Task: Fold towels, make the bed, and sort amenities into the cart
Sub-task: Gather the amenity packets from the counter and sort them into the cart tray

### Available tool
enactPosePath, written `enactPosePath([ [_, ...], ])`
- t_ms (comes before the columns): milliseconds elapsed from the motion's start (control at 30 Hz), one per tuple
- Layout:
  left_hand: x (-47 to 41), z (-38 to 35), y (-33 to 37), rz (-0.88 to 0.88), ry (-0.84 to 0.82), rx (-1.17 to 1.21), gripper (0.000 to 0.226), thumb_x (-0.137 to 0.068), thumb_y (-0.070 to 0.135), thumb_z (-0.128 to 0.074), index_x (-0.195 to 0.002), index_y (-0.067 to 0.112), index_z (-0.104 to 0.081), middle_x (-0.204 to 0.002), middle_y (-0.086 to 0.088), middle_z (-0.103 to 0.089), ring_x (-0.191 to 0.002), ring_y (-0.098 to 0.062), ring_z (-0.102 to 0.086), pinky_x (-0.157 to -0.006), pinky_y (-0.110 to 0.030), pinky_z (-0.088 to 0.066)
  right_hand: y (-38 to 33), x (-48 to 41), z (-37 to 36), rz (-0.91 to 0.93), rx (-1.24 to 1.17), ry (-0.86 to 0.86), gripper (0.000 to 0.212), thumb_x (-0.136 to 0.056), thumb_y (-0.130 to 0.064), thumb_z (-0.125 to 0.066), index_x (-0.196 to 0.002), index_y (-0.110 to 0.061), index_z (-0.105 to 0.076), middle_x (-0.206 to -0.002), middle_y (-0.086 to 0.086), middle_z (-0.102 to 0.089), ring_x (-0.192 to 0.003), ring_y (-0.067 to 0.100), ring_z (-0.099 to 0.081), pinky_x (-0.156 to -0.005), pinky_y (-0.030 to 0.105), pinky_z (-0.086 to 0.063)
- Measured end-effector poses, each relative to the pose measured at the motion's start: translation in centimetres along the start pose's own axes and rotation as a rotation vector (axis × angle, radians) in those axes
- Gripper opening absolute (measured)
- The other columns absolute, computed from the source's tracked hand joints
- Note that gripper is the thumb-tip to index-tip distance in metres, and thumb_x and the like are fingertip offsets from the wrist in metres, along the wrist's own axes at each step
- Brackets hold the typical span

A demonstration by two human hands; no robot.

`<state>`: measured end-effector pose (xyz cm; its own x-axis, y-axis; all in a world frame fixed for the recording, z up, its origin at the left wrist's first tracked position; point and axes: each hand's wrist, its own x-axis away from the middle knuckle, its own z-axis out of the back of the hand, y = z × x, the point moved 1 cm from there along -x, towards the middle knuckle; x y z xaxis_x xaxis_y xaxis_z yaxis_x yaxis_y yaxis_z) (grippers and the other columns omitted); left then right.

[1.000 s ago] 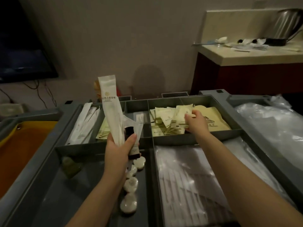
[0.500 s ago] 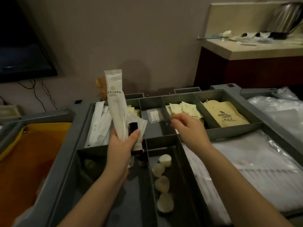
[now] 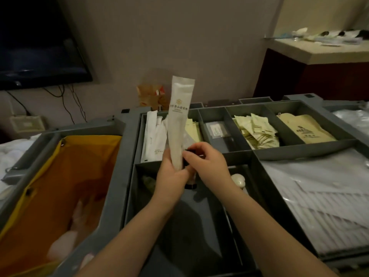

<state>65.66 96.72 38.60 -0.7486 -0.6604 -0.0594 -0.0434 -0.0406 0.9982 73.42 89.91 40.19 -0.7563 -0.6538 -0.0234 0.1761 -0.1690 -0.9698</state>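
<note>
Above the grey cart tray (image 3: pixel 235 155) my left hand (image 3: pixel 171 176) grips a tall white packet (image 3: pixel 179 116) with gold print, held upright, together with a small dark-capped bottle (image 3: pixel 189 181) whose base shows below the fingers. My right hand (image 3: pixel 207 164) has its fingertips pinched on the bottle's black cap, right beside the packet. Most of the bottle is hidden behind both hands. In the tray's back compartments lie white long packets (image 3: pixel 153 136), pale yellow sachets (image 3: pixel 256 130) and a tan bag (image 3: pixel 305 130).
A yellow laundry bag (image 3: pixel 65 176) hangs at the cart's left. Plastic-wrapped white items (image 3: pixel 319 192) fill the right section. A round white soap (image 3: pixel 238 180) lies in a front compartment. A dark TV (image 3: pixel 38 43) is on the wall; a counter (image 3: pixel 323 48) with loose amenities stands at back right.
My right hand left the yellow sachets and came back left to the bottle held in my left hand. The view shifted left, showing more of the yellow bag.
</note>
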Motion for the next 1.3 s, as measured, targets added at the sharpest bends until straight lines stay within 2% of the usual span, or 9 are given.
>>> enactPosePath([
  [200, -1.0, 0.6, 0.1, 0.172, 0.027, 0.278, 0.042, -0.09, 0.011, -0.057, -0.128, 0.026, -0.047, -0.115, -0.002, -0.064, -0.101, -0.017, -0.065, -0.077, -0.031, -0.058, -0.8, 0.3, 3.0, 0.006, -0.155, 0.098, 0.007, -0.09, -0.022, -0.06, -0.094, -0.028, -0.062, -0.091, -0.01, -0.066, -0.08, 0.0, -0.063, -0.065, 0.016, -0.051],
  [333, -1.7, 1.6, -0.2, 0.141, 0.186, 0.247, 0.038, -0.091, 0.008, -0.058, -0.123, 0.026, -0.047, -0.11, -0.001, -0.063, -0.1, -0.017, -0.064, -0.086, -0.038, -0.054, -0.3, 0.9, 5.5, 0.004, -0.223, 0.198, 0.012, -0.09, -0.017, -0.06, -0.099, -0.024, -0.062, -0.098, -0.001, -0.067, -0.097, 0.018, -0.065, -0.084, 0.035, -0.054],
  [400, -1.8, 1.9, -0.4, 0.124, 0.232, 0.252, 0.038, -0.091, 0.009, -0.058, -0.124, 0.026, -0.047, -0.111, -0.001, -0.062, -0.102, -0.017, -0.063, -0.087, -0.038, -0.053, 0.4, 1.4, 6.0, -0.012, -0.198, 0.199, 0.014, -0.089, -0.013, -0.06, -0.1, -0.022, -0.061, -0.099, 0.001, -0.066, -0.098, 0.02, -0.065, -0.084, 0.034, -0.055],
  [500, -1.6, 1.9, -0.5, 0.119, 0.254, 0.257, 0.04, -0.092, 0.009, -0.057, -0.127, 0.025, -0.047, -0.112, -0.001, -0.062, -0.102, -0.017, -0.062, -0.085, -0.036, -0.054, 1.7, 2.4, 6.0, -0.018, -0.06, 0.144, 0.016, -0.087, -0.012, -0.064, -0.098, -0.023, -0.061, -0.095, -0.001, -0.067, -0.09, 0.009, -0.067, -0.077, 0.026, -0.057],
  [600, -1.4, 1.8, -0.5, 0.079, 0.254, 0.231, 0.037, -0.092, 0.009, -0.057, -0.122, 0.028, -0.046, -0.109, 0.003, -0.061, -0.101, -0.013, -0.061, -0.083, -0.031, -0.052, 2.9, 3.4, 5.7, -0.011, 0.306, 0.079, 0.02, -0.085, -0.019, -0.069, -0.098, -0.03, -0.059, -0.092, -0.013, -0.063, -0.083, -0.004, -0.061, -0.065, 0.01, -0.05],
  [833, -1.1, 1.7, -0.4, 0.043, 0.23, 0.22, 0.037, -0.092, 0.01, -0.057, -0.12, 0.031, -0.043, -0.11, 0.006, -0.059, -0.101, -0.01, -0.059, -0.077, -0.023, -0.049, 4.0, 3.3, 4.8, 0.05, 0.725, 0.097, 0.035, -0.086, -0.022, -0.069, -0.119, -0.022, -0.058, -0.102, -0.015, -0.051, -0.096, 0.003, -0.05, -0.088, 0.021, -0.046],
  [967, -1.1, 1.8, -0.4, 0.039, 0.229, 0.226, 0.037, -0.092, 0.011, -0.056, -0.121, 0.031, -0.044, -0.111, 0.006, -0.059, -0.102, -0.01, -0.059, -0.082, -0.026, -0.05, 4.0, 3.2, 4.2, 0.089, 0.836, 0.106, 0.037, -0.088, -0.024, -0.066, -0.123, -0.023, -0.054, -0.115, -0.008, -0.056, -0.105, 0.008, -0.052, -0.091, 0.022, -0.044],
  [1167, -0.9, 1.6, -0.3, 0.066, 0.204, 0.239, 0.036, -0.092, 0.009, -0.057, -0.117, 0.032, -0.044, -0.107, 0.006, -0.059, -0.103, -0.013, -0.059, -0.091, -0.038, -0.05, 4.2, 3.2, 4.0, 0.143, 0.923, 0.133, 0.029, -0.083, -0.028, -0.07, -0.095, -0.03, -0.043, -0.104, -0.011, -0.04, -0.095, 0.008, -0.046, -0.079, 0.018, -0.04],
  [1300, -0.6, 1.4, 0.0, 0.092, 0.157, 0.325, 0.035, -0.091, 0.008, -0.057, -0.104, 0.039, -0.049, -0.107, 0.003, -0.062, -0.101, -0.016, -0.062, -0.088, -0.038, -0.052, 3.9, 3.3, 4.6, 0.238, 0.784, 0.248, 0.022, -0.082, -0.035, -0.07, -0.089, -0.028, -0.05, -0.098, -0.011, -0.046, -0.09, 0.007, -0.05, -0.079, 0.023, -0.047],
])
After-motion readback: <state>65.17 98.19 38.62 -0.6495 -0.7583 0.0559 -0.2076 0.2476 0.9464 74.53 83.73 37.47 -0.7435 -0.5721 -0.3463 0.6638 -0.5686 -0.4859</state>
